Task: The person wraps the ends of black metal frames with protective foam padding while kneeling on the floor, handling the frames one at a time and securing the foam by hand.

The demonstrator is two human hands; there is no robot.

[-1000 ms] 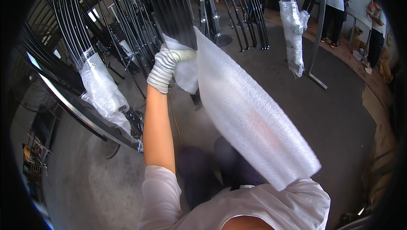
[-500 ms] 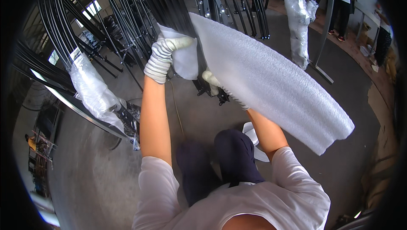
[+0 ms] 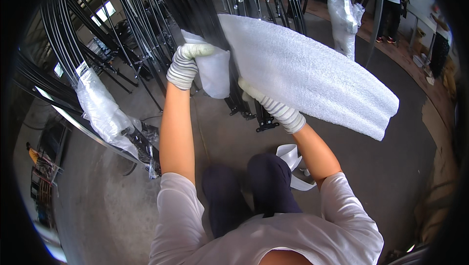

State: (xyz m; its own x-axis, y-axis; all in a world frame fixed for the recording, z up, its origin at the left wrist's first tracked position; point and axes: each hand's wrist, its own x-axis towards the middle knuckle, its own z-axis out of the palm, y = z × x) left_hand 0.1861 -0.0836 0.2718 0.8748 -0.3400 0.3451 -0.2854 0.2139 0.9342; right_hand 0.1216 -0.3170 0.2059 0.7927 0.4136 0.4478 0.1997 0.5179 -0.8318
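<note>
A white foam sheet (image 3: pixel 312 69) passes around a bundle of long black metal bars (image 3: pixel 210 20) hanging in front of me. Its wide part stretches far out to the right, while a short end shows left of the bars. My left hand (image 3: pixel 185 65), in a pale striped knit glove, is closed on that short end, thumb across its front. Beside the bars' right edge, my right hand (image 3: pixel 276 106), gloved alike, grips the sheet near its lower edge. Some of its fingers are hidden behind foam and bars. Black end fittings (image 3: pixel 266 124) show below the sheet.
More black bars (image 3: pixel 61 30) hang at left, their lower ends in clear plastic wrap (image 3: pixel 100 106). Another wrapped bundle (image 3: pixel 342 25) is at far right. A white curled strip (image 3: pixel 288 156) lies on the floor by my knee. People stand at the back right.
The sheet's free right end has swung up and slightly left. More of my right hand now shows below it. My left hand keeps its hold, nearly in place.
</note>
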